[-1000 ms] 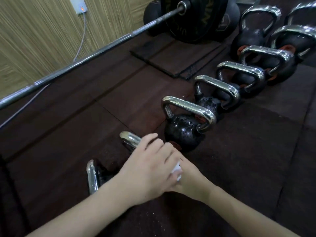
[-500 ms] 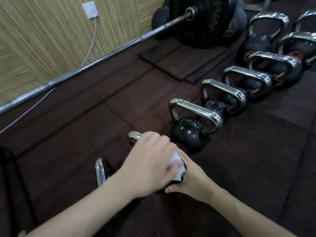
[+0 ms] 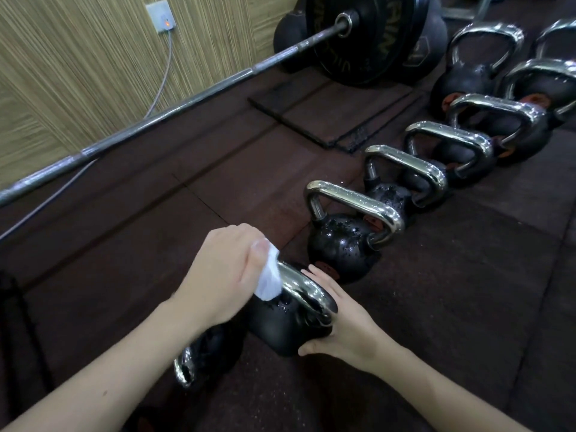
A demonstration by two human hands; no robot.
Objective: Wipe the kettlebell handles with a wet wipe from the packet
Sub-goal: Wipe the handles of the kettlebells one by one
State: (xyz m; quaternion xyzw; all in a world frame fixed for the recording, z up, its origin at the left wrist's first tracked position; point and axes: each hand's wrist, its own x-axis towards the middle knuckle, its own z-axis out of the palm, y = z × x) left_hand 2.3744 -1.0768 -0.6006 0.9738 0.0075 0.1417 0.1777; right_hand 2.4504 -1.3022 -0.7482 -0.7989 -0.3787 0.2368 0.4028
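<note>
With the left hand (image 3: 230,272) pinching the crumpled white wet wipe (image 3: 268,280) around the chrome handle (image 3: 304,289) of the nearest black cast-iron kettlebell (image 3: 280,325), at 6 o'clock in the row on the floor, and the right hand (image 3: 346,322) spread flat against its side, a hard stroke on wet chrome risks tipping the kettlebell toward those fingers.

To my right the dark floor (image 3: 467,291) lies bare, so my right hand (image 3: 346,332) has open room there. Ahead, the next kettlebell (image 3: 343,244) stands just beside the one I steady, leaving only a narrow gap. Another kettlebell (image 3: 205,353) crowds under my left forearm. On the left the floor is open up to the barbell (image 3: 156,120) and the cable (image 3: 40,207).
</note>
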